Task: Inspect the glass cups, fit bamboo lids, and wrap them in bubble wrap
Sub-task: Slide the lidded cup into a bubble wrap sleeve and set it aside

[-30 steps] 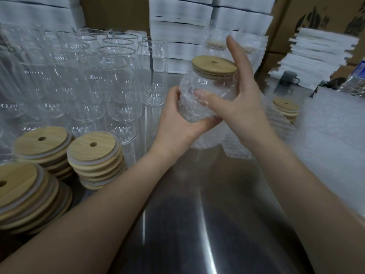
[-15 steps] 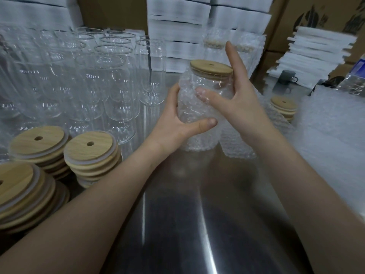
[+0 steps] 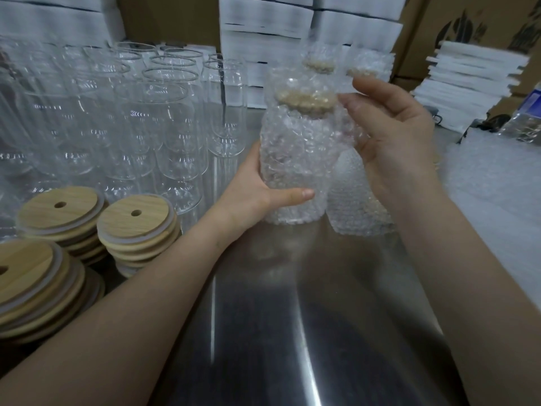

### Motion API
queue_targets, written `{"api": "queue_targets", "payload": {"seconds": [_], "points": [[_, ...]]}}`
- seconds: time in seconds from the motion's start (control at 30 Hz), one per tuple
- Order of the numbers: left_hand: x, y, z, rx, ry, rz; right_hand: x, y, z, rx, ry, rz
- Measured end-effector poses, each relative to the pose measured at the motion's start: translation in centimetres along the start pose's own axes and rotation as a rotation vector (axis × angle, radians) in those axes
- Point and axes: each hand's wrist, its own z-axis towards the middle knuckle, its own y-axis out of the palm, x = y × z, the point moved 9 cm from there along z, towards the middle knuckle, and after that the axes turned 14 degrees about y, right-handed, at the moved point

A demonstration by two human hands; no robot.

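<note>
Head view, and we have the wrapped cup (image 3: 295, 159) upright at frame centre, its base at or just above the steel table (image 3: 292, 317); we cannot tell which. Our left hand (image 3: 257, 189) curls round its lower half, thumb laid across the front. Our right hand (image 3: 392, 142) sits half-curled by the loose flap beside the bamboo lid (image 3: 307, 98); whether it really pinches the bubble wrap (image 3: 345, 136), we cannot tell. To finish this well, we judge: draw the flap snug over the lid's rim and brace low so nothing slips.

Bare glass cups (image 3: 164, 127) crowd the upper left, lid stacks (image 3: 137, 227) the lower left. Finished bundles (image 3: 319, 63) stand behind, white foam sheets (image 3: 468, 80) and cardboard boxes (image 3: 483, 19) fill the upper right.
</note>
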Motion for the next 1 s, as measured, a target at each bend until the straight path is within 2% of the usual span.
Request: {"api": "queue_targets", "payload": {"seconds": [0.2,0.43,0.5,0.6,0.67,0.8,1.0], "points": [[0.9,0.0,0.2,0.033,0.030,-0.068,0.8,-0.1,0.6,-0.084,0.123,0.455],[1.7,-0.3,0.3,0.101,0.043,-0.177,1.3,0.1,0.7,-0.139,0.199,0.723],[1.8,-0.5,0.3,0.141,0.040,-0.216,1.2,0.0,0.7,-0.157,0.192,0.599],[2.4,-0.5,0.5,0.171,0.061,-0.237,0.8,1.4,0.2,-0.267,0.137,0.249],[2.9,-0.5,0.6,0.204,0.086,-0.248,1.1,2.6,-0.2,-0.308,0.139,0.115],[4.7,-0.7,1.2,0.273,0.154,-0.273,1.5,3.1,-0.5,-0.275,0.091,0.020],[7.3,-2.2,2.3,0.403,0.209,-0.275,0.4,2.2,-0.6,-0.220,0.002,0.126]]}}
